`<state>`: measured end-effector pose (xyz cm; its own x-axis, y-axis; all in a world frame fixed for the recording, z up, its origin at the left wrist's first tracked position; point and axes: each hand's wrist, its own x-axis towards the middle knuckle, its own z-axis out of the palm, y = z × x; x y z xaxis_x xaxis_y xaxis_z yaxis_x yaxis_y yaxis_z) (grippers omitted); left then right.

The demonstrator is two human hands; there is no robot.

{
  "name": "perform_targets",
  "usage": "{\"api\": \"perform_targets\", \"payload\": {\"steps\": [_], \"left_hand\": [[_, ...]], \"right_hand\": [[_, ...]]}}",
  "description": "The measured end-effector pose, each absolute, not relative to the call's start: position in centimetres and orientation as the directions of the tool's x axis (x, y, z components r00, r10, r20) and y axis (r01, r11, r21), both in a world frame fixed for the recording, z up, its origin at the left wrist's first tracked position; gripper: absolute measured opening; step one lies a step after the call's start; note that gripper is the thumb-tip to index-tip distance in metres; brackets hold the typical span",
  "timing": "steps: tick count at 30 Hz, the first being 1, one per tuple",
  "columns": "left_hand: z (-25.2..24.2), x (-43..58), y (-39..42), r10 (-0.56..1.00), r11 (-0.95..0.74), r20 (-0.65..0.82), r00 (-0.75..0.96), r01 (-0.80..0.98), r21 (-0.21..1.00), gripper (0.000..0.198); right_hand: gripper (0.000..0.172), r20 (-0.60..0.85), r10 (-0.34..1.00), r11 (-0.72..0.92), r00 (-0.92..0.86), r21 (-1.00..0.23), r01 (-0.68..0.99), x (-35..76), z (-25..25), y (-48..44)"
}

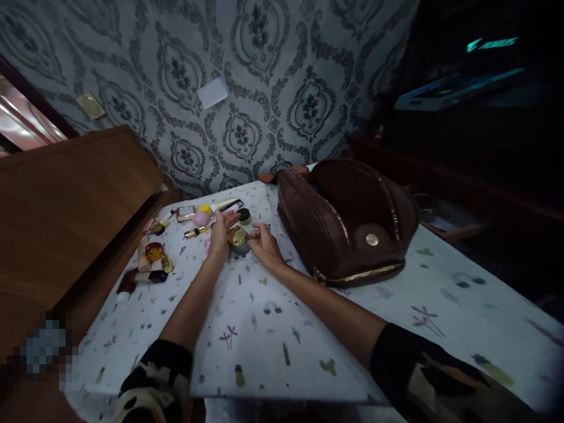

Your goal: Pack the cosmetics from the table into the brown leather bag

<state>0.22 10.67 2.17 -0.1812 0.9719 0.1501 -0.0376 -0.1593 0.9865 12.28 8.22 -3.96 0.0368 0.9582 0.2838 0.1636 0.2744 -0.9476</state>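
Observation:
My left hand reaches over a white patterned table and its fingers curl round a small jar with a gold lid. My right hand rests just right of that jar, fingers bent and touching its side. Behind the jar lie a green-lidded pot, a pink pot and a slim tube. A brown leather bag with gold zips stands to the right of my hands.
Several more cosmetics, among them an amber bottle and a dark lipstick, lie along the table's left edge. A wooden headboard rises at left. Patterned wallpaper is behind; dark furniture at right.

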Motion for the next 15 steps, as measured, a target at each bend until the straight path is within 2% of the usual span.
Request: {"api": "perform_targets", "payload": {"steps": [6,12,15], "left_hand": [[2.0,0.5,10.1,0.972,-0.192,0.179,-0.154,-0.074,0.979,0.058],[1.6,0.5,9.8,0.971,-0.218,0.209,-0.115,-0.076,0.973,0.062],[1.4,0.8,9.5,0.970,-0.230,0.221,-0.105,-0.087,0.969,0.061]], "right_hand": [[0.059,0.337,0.941,0.339,-0.044,-0.938,0.076,12.0,-3.7,7.9],[0.040,0.271,0.962,0.271,0.027,-0.962,0.008,12.7,-3.1,8.1],[0.037,0.256,0.966,0.257,0.030,-0.966,-0.015,12.9,-3.1,8.2]]}}
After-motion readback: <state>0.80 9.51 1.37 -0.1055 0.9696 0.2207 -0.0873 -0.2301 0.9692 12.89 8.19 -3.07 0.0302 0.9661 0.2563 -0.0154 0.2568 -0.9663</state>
